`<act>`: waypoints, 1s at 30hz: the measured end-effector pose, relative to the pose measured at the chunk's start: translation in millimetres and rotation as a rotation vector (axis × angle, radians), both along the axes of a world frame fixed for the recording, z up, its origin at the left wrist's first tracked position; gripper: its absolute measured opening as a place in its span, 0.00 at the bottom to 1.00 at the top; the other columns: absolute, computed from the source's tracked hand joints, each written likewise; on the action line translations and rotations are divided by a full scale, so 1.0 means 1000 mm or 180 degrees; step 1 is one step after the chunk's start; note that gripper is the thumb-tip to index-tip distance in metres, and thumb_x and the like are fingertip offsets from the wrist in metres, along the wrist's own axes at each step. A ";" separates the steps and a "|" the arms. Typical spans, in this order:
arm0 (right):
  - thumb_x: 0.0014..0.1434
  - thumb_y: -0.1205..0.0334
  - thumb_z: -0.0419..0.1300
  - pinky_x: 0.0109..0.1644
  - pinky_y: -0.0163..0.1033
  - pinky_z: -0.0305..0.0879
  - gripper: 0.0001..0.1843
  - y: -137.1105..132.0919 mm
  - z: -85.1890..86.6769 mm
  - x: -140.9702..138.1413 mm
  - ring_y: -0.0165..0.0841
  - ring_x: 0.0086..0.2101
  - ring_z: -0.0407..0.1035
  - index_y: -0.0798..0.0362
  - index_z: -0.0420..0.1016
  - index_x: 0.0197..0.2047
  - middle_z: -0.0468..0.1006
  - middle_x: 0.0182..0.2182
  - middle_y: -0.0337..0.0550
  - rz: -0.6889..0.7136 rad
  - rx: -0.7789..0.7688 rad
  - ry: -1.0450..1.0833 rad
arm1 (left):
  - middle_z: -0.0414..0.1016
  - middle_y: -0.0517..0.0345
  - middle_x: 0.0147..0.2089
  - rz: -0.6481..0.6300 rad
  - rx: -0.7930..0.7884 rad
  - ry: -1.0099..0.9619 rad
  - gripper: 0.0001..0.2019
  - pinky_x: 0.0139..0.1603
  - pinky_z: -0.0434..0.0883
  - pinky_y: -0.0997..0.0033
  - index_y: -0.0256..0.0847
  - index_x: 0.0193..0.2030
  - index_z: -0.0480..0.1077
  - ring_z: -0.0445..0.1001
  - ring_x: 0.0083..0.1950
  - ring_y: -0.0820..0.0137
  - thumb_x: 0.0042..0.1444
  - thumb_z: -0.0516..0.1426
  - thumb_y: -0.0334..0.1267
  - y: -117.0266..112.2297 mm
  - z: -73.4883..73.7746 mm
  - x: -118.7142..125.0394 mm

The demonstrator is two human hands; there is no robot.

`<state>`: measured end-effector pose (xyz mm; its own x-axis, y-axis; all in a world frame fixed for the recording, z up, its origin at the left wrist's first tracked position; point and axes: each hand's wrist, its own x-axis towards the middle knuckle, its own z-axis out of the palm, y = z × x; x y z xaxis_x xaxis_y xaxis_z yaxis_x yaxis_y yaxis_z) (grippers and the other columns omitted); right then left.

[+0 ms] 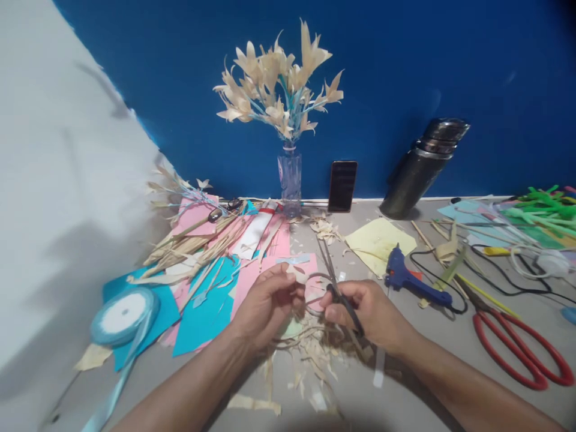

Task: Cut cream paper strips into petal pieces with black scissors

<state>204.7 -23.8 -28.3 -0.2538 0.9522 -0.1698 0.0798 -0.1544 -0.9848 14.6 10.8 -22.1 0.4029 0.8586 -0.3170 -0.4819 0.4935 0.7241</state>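
Observation:
My left hand (267, 297) pinches a small cream piece of dried husk (297, 273) between thumb and fingers. Around the handle of small dark-handled scissors (350, 312) my right hand (371, 318) is closed, their blades pointing away from me. The husk piece is just left of the blades; whether they touch is unclear. Below both hands, husk scraps (315, 354) litter the table. Behind them stands a clear bottle (291, 177) filled with husk flowers (279, 84) on light-blue stems.
Blue ribbon spool (125, 315), teal paper (198, 333) and dried husk strips (202, 240) lie left. To the right are a blue glue gun (416, 281), red-handled scissors (517, 348) and green pipe cleaners (540, 210). A phone (342, 186) and dark flask (418, 174) stand against the wall.

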 end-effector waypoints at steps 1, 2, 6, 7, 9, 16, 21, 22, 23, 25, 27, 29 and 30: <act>0.42 0.44 0.73 0.26 0.33 0.57 0.24 0.000 -0.001 0.000 0.28 0.23 0.61 0.59 0.78 0.28 0.72 0.22 0.39 0.0056 0.0005 0.0042 | 0.74 0.55 0.31 -0.0086 0.0120 -0.0012 0.06 0.30 0.67 0.74 0.36 0.30 0.73 0.71 0.30 0.72 0.46 0.65 0.32 -0.002 0.002 0.000; 0.43 0.44 0.73 0.26 0.33 0.57 0.24 -0.001 -0.003 0.000 0.28 0.23 0.61 0.59 0.78 0.29 0.72 0.22 0.39 0.0169 -0.0040 0.0125 | 0.77 0.51 0.38 -0.0208 0.0236 -0.0041 0.06 0.34 0.69 0.72 0.36 0.29 0.73 0.74 0.34 0.70 0.45 0.66 0.32 -0.004 0.003 -0.001; 0.43 0.44 0.73 0.24 0.33 0.58 0.24 -0.004 -0.012 0.000 0.28 0.20 0.64 0.60 0.78 0.28 0.74 0.20 0.41 0.0664 -0.0568 0.0649 | 0.73 0.45 0.56 -0.0774 0.0411 -0.0363 0.07 0.52 0.68 0.58 0.36 0.26 0.74 0.74 0.51 0.56 0.43 0.68 0.34 -0.012 0.008 0.000; 0.43 0.45 0.74 0.24 0.33 0.59 0.24 -0.004 -0.014 -0.001 0.28 0.20 0.65 0.60 0.78 0.28 0.74 0.20 0.41 0.0698 -0.0678 0.0726 | 0.75 0.44 0.53 -0.0833 0.0399 -0.0449 0.07 0.53 0.68 0.57 0.36 0.27 0.75 0.74 0.51 0.56 0.44 0.68 0.34 -0.014 0.007 0.001; 0.41 0.48 0.75 0.24 0.33 0.59 0.22 -0.006 -0.016 -0.003 0.27 0.20 0.64 0.59 0.78 0.28 0.74 0.20 0.39 0.0675 -0.0802 0.0782 | 0.77 0.47 0.43 -0.0860 0.0355 -0.0547 0.07 0.47 0.70 0.60 0.36 0.30 0.76 0.75 0.44 0.60 0.47 0.67 0.36 -0.014 0.005 0.002; 0.38 0.44 0.76 0.25 0.32 0.56 0.26 0.000 -0.024 -0.010 0.26 0.23 0.62 0.58 0.74 0.24 0.70 0.21 0.36 0.0584 -0.0195 0.0627 | 0.72 0.53 0.33 -0.0876 0.0407 -0.0690 0.05 0.38 0.72 0.65 0.36 0.31 0.75 0.73 0.37 0.65 0.49 0.65 0.34 -0.010 0.004 0.000; 0.43 0.44 0.73 0.28 0.33 0.62 0.25 0.004 -0.021 -0.007 0.29 0.25 0.67 0.59 0.76 0.31 0.75 0.25 0.40 0.0929 -0.0403 0.0799 | 0.73 0.53 0.33 -0.0909 0.0435 -0.0795 0.03 0.33 0.73 0.62 0.38 0.32 0.74 0.73 0.35 0.63 0.52 0.63 0.34 -0.006 0.004 -0.004; 0.43 0.45 0.73 0.30 0.33 0.62 0.25 0.005 -0.019 -0.006 0.29 0.26 0.68 0.59 0.77 0.32 0.75 0.26 0.40 0.0966 -0.0459 0.0828 | 0.73 0.53 0.32 -0.0869 0.0391 -0.0804 0.03 0.34 0.73 0.63 0.38 0.32 0.74 0.73 0.34 0.64 0.52 0.63 0.34 -0.005 0.003 -0.004; 0.42 0.47 0.74 0.31 0.33 0.63 0.24 0.005 -0.018 -0.005 0.29 0.27 0.68 0.59 0.78 0.34 0.76 0.27 0.41 0.0951 -0.0490 0.0853 | 0.74 0.53 0.33 -0.0815 0.0340 -0.0786 0.03 0.35 0.73 0.64 0.39 0.33 0.75 0.73 0.34 0.65 0.52 0.63 0.34 -0.005 0.002 -0.004; 0.40 0.51 0.76 0.33 0.33 0.63 0.24 0.006 -0.017 -0.004 0.28 0.28 0.68 0.58 0.78 0.35 0.76 0.28 0.40 0.0771 -0.0475 0.0907 | 0.75 0.53 0.36 -0.0631 0.0264 -0.0689 0.03 0.36 0.72 0.66 0.38 0.32 0.75 0.73 0.34 0.67 0.51 0.64 0.33 -0.004 0.002 -0.003; 0.40 0.49 0.76 0.31 0.32 0.61 0.24 0.006 -0.017 -0.002 0.28 0.27 0.66 0.57 0.77 0.34 0.75 0.27 0.39 0.0551 -0.0421 0.0948 | 0.76 0.52 0.42 -0.0375 0.0210 -0.0563 0.05 0.38 0.72 0.67 0.36 0.28 0.73 0.73 0.34 0.69 0.48 0.65 0.33 -0.004 0.003 -0.001; 0.44 0.42 0.72 0.28 0.32 0.58 0.26 0.006 -0.016 -0.001 0.27 0.25 0.63 0.56 0.75 0.33 0.73 0.26 0.38 0.0500 -0.0323 0.0935 | 0.76 0.52 0.46 -0.0124 0.0108 -0.0420 0.07 0.40 0.72 0.66 0.36 0.27 0.72 0.75 0.36 0.67 0.46 0.66 0.32 -0.004 0.005 0.000; 0.46 0.38 0.69 0.27 0.33 0.56 0.27 0.005 -0.016 0.000 0.27 0.24 0.62 0.56 0.73 0.31 0.71 0.25 0.39 0.0549 -0.0238 0.0878 | 0.76 0.52 0.45 -0.0034 0.0047 -0.0347 0.06 0.39 0.72 0.66 0.36 0.27 0.72 0.75 0.37 0.66 0.45 0.66 0.31 -0.004 0.007 0.001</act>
<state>204.4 -18.7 -44.0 -0.4564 0.8787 -0.1399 -0.1571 -0.2344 -0.9594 15.6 6.4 -15.3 0.4435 0.8583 -0.2580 -0.5530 0.4886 0.6749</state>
